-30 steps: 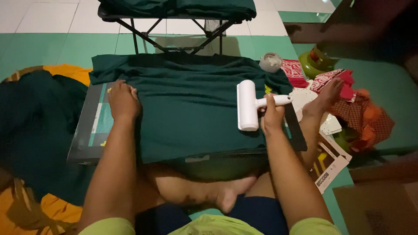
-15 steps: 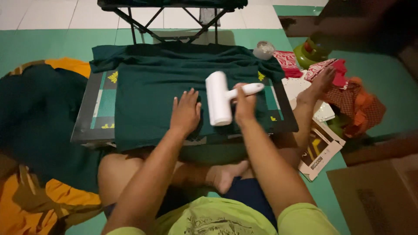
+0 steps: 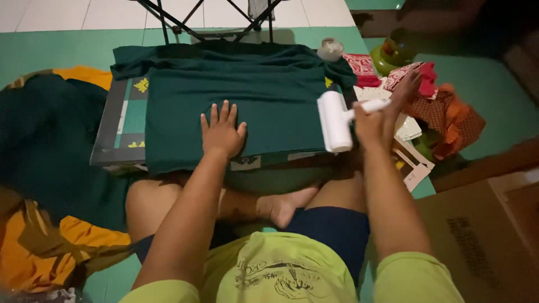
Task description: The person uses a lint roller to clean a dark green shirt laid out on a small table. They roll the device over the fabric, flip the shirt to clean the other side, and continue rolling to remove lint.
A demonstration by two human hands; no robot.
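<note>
A dark green shirt [image 3: 264, 90] lies spread flat over a board [image 3: 115, 132] in front of my crossed legs. My left hand [image 3: 222, 132] presses flat on the shirt's near middle, fingers apart. My right hand [image 3: 370, 120] grips the handle of a white lint roller [image 3: 335, 120]. The roller rests on the shirt's right edge, with its drum lying front to back.
A pile of dark green and orange cloth [image 3: 45, 168] lies at my left. Folding stand legs [image 3: 208, 17] rise behind the board. Red patterned cloth [image 3: 426, 95], a green pot [image 3: 396, 50] and papers sit at the right; a cardboard box [image 3: 488, 235] stands near right.
My left hand slid along the shirt from its left side to the middle. My right hand carried the roller from the middle to the shirt's right edge.
</note>
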